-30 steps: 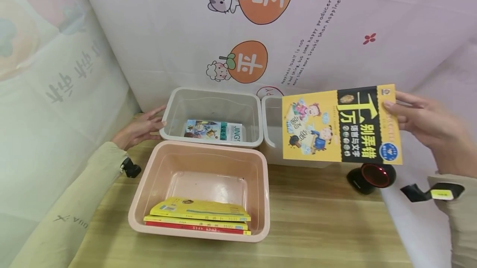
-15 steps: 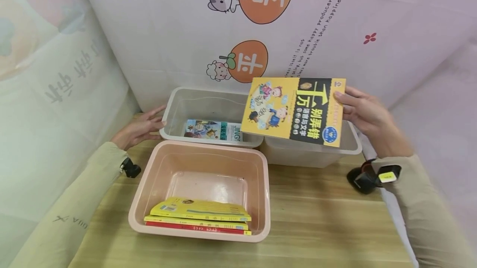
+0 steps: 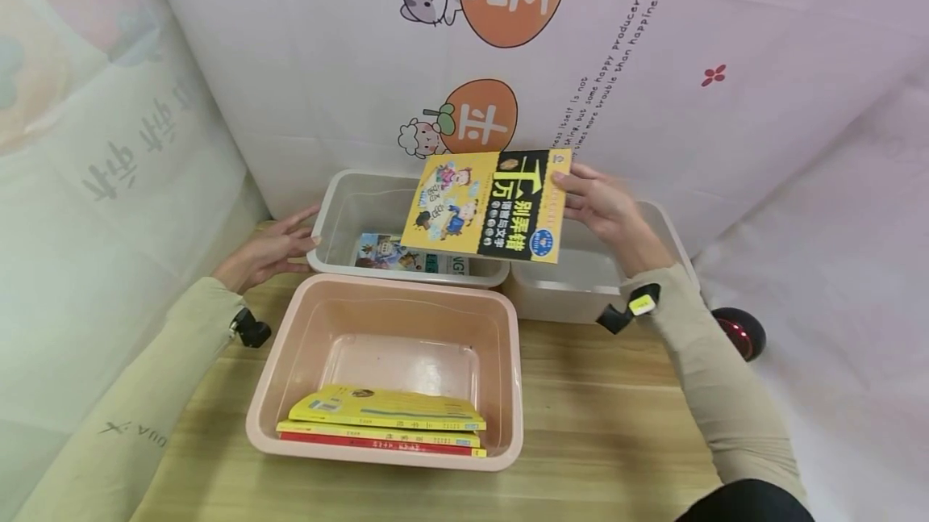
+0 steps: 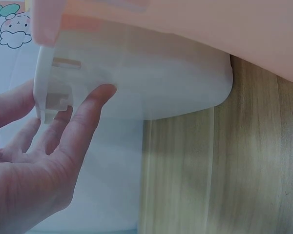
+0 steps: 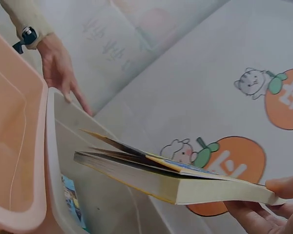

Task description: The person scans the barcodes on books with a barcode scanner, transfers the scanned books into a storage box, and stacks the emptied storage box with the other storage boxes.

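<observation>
In the head view my right hand grips a yellow-and-black paperback book by its right end, thumb on the cover and fingers beneath. The book hangs slightly tilted above the grey plastic bin, hiding part of it. The right wrist view shows the book's thick page block, its cover lifted a little at the far side. Inside the grey bin lies another book with a blue-green cover. At this bin's left end, my left hand holds the rim between thumb and fingers.
A pink bin stands in front, with a few yellow and red books along its near side. Right of the grey bin is a second pale bin. A black round device sits by the table's right edge. Printed cloth walls enclose the back and sides.
My right hand has carried the yellow-and-black book leftward, from over the right-hand pale bin to above the grey bin. My left hand stays at the rim.
</observation>
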`<state>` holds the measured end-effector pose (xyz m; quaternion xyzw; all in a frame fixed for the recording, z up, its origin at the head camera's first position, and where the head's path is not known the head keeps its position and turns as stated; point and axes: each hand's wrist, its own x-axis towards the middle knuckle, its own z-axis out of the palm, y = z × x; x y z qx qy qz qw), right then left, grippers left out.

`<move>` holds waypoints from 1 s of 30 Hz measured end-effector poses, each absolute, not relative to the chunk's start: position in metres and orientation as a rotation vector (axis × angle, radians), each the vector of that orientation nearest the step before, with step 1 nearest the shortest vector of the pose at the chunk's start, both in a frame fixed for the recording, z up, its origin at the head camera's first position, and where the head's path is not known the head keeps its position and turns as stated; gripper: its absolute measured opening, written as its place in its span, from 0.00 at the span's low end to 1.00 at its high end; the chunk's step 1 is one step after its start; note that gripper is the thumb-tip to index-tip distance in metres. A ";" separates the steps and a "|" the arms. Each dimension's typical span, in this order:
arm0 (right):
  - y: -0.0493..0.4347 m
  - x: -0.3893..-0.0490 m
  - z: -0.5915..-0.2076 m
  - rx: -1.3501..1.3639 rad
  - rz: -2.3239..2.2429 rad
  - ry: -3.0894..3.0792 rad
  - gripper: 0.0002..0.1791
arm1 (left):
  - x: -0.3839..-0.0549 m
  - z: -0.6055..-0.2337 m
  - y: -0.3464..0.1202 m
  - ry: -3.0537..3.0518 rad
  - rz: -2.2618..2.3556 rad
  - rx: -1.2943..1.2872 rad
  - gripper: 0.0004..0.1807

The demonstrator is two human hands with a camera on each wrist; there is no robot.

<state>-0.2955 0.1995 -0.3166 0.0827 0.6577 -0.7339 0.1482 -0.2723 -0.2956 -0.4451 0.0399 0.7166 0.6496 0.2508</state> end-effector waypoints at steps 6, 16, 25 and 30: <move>0.169 -0.314 -0.342 0.301 -2.072 1.943 0.31 | -0.275 -0.445 -0.294 1.949 1.762 0.111 0.45; 0.129 -0.327 -0.367 0.307 -1.933 2.061 0.32 | -0.274 -0.444 -0.294 1.936 1.772 0.088 0.45; 0.103 -0.332 -0.392 0.267 -1.901 2.110 0.27 | -0.275 -0.447 -0.294 1.916 1.786 0.088 0.45; 0.091 -0.339 -0.401 0.248 -1.861 2.011 0.30 | -0.275 -0.445 -0.295 1.919 1.793 0.084 0.45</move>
